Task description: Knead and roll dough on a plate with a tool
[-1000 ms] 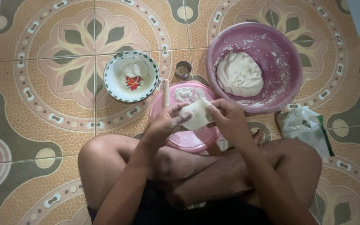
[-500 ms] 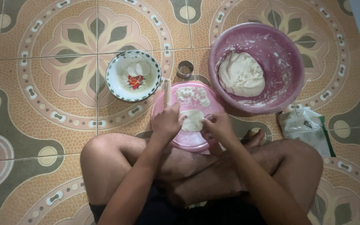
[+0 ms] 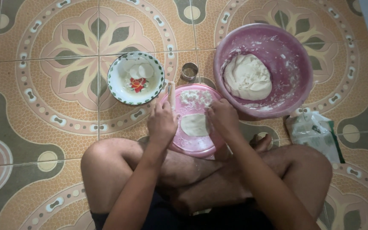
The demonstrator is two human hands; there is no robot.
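Crumpled plastic packet (image 3: 314,135) (white, green-edged) right of the knee

Dough piece (image 3: 194,124): earlier being held up between both hands, now lying flat on pink board (image 3: 192,147). Left hand (image 3: 162,121) and right hand (image 3: 222,116): now resting lowered at its edges.

You sat on a glossy ceramic tile floor (image 3: 43,127) patterned in orange, tan and grey-green medallions, with pale grout lines; soft even light fell, and plain grey tiling showed at upper right.
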